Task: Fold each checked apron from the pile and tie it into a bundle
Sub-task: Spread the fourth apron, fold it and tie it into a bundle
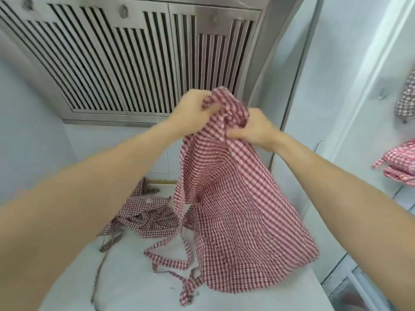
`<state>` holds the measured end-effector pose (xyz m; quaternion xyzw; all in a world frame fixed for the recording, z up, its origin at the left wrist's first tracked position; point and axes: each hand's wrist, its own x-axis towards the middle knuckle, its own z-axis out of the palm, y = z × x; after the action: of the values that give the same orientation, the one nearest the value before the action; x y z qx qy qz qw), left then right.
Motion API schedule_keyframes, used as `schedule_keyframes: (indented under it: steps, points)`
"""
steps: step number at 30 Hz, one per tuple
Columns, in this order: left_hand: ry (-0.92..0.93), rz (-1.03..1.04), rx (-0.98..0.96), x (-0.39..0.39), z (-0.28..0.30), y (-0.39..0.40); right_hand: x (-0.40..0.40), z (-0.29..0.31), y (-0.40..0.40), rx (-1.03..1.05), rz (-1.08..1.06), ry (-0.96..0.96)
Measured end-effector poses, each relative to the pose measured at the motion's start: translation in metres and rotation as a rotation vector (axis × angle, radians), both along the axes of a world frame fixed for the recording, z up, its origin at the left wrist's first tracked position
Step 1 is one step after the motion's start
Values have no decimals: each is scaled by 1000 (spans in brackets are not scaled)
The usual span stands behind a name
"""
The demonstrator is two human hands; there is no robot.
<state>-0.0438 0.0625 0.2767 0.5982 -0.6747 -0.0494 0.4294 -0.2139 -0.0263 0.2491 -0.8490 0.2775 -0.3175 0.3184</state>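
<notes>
While its ties (177,261) trail loose on the white tabletop (134,288), the red checked apron (233,198) hangs from both hands, lower hem resting on the surface. Left hand (193,108) and right hand (256,129) are raised close together, fingers curled and pinching the bunched top edge. Behind, left of the hanging cloth, a crumpled pile (146,214) of checked aprons lies on the tabletop. Folded checked bundles (399,162) sit far right. Slatted metal hood (134,57) at back.
</notes>
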Motion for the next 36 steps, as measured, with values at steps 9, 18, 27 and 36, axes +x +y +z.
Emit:
schedule_keyframes:
  steps: [9, 18, 27, 36]
  points:
    - [290, 381, -324, 85, 7, 5, -79, -94, -45, 342, -74, 864]
    - [154, 253, 911, 117, -31, 34, -38, -21, -46, -163, -588, 257]
    - [1041, -174, 439, 62, -17, 40, 58, -14, 24, 22, -203, -56]
    - [1232, -22, 177, 15, -8, -4, 89, -92, 70, 246, -294, -275]
